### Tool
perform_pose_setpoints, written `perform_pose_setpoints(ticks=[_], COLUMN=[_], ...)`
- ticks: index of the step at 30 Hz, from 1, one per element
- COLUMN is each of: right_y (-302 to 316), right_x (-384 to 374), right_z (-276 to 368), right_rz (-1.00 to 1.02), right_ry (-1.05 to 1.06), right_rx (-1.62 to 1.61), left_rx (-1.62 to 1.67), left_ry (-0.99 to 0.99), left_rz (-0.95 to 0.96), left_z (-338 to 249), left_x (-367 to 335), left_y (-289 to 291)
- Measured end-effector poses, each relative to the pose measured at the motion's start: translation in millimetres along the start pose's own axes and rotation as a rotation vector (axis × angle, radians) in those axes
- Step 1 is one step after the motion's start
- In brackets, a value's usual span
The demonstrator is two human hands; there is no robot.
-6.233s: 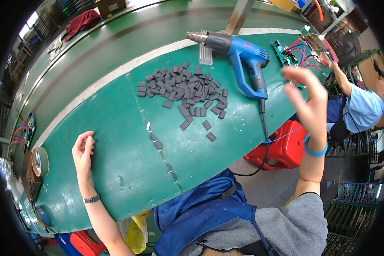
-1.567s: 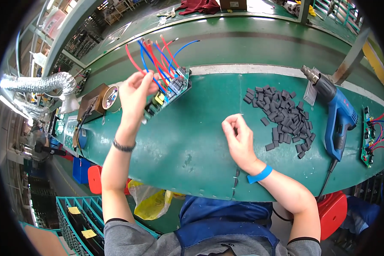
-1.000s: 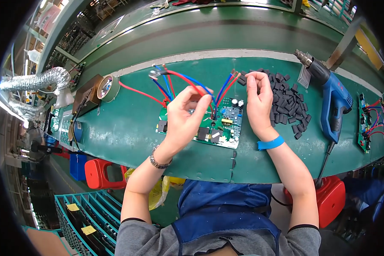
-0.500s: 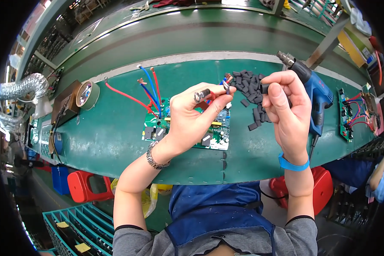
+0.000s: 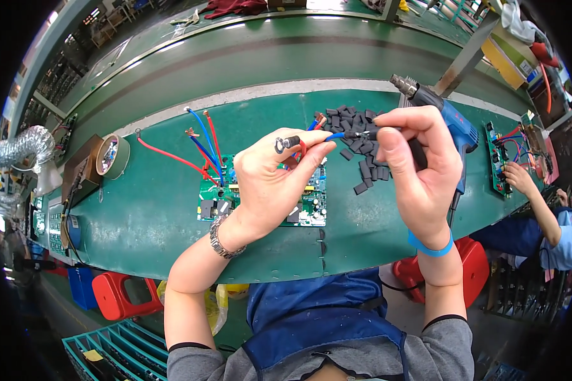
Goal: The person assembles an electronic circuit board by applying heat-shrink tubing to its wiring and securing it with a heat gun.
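Between the thumb and fingers of my left hand [image 5: 264, 184] is a blue wire [image 5: 335, 136], its tip pointing right. My right hand [image 5: 422, 171] pinches a short black sleeve [image 5: 372, 135] at that tip; fingers partly hide how far it sits on the wire. A ring terminal with a black sleeve [image 5: 287, 143] on a red wire sticks out above my left hand. Below lies a green circuit board [image 5: 314, 206], partly covered by my left hand. Red and blue wires [image 5: 211, 136] rise from its left side.
Loose black sleeves [image 5: 365, 171] lie in a pile beyond my hands. A blue heat gun [image 5: 457, 127] rests to the right. Another board [image 5: 499, 165] lies far right, with another person's hand [image 5: 520, 178] on it. A round tub [image 5: 118, 166] and box stand left.
The blue wire now extends from my left fingers, and its tip meets the sleeve in my right hand. Another person's hand has reached the far-right board. The view has shifted slightly.
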State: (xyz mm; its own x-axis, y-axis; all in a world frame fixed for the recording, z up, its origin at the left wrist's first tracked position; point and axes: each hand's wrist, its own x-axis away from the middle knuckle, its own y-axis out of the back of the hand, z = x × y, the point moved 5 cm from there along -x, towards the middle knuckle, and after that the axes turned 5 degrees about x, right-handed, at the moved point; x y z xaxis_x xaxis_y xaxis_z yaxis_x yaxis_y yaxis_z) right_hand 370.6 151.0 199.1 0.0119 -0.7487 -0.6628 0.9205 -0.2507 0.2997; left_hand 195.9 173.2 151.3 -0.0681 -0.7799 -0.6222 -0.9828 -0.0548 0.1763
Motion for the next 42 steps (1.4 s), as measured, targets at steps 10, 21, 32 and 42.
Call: perform_pose_setpoints(ticks=[10,21,32,42], right_y=[-33.2,-84.3,-69.7,-99.8], right_x=[8.1,53.5,86.3,67.0], right_z=[-1.1,-73.2,-88.6,-60.5], right_rz=[0.157,0.682,0.408,0.502], right_ry=[0.027,-0.477,-1.035,-0.055], right_rx=[0.171,0.046,-0.791,0.284], left_rx=[-0.14,-0.119,-0.27,-0.331], left_ry=[0.041,0.286,0.258,0.075], left_rz=[0.331,0.458,0.636,0.555], left_z=[-5.0,3.6,5.4,10.3], left_x=[-13.7,-17.6,-8.9,-9.1], left_y=[10.4,45.9,47.6,47.9])
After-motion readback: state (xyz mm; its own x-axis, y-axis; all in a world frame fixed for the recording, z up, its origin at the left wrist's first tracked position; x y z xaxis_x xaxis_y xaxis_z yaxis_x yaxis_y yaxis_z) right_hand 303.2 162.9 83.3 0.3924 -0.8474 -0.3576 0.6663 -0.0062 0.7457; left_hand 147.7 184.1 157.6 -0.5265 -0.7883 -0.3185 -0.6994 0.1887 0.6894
